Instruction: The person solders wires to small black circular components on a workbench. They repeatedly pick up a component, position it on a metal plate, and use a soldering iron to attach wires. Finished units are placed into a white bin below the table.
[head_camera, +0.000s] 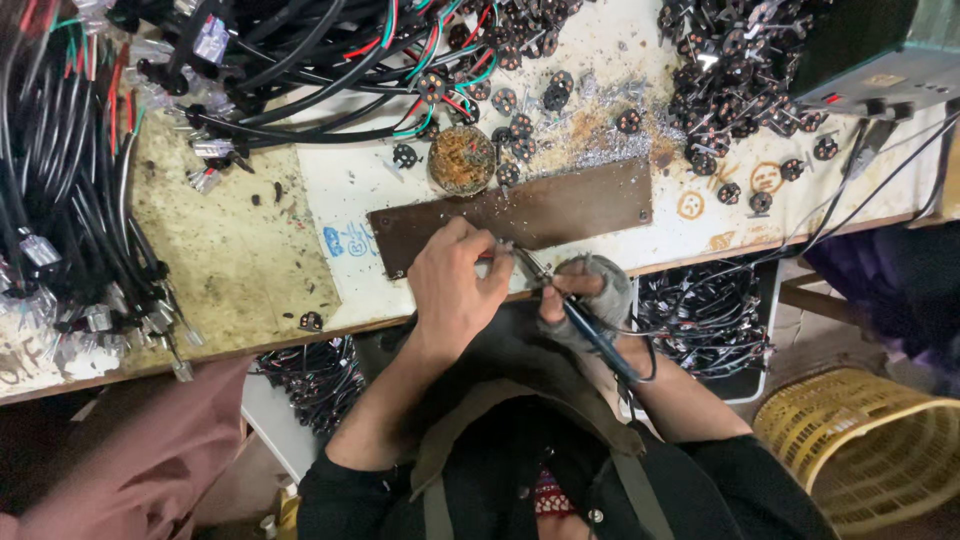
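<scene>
My gloved right hand (585, 300) gripped the blue-handled soldering iron (590, 335); my bare left hand (458, 290) pinched a small part, unclear, beside its tip—burn risk if I slipped.

dark soldering iron (590, 330), tilted, tip on brown plate (520, 215)

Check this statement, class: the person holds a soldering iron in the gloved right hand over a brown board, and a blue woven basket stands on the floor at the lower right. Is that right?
Not quite. The basket is yellow, not blue; the head view shows it on the floor at lower right. The rest stands: the gloved right hand holds the soldering iron at the brown board.
</scene>
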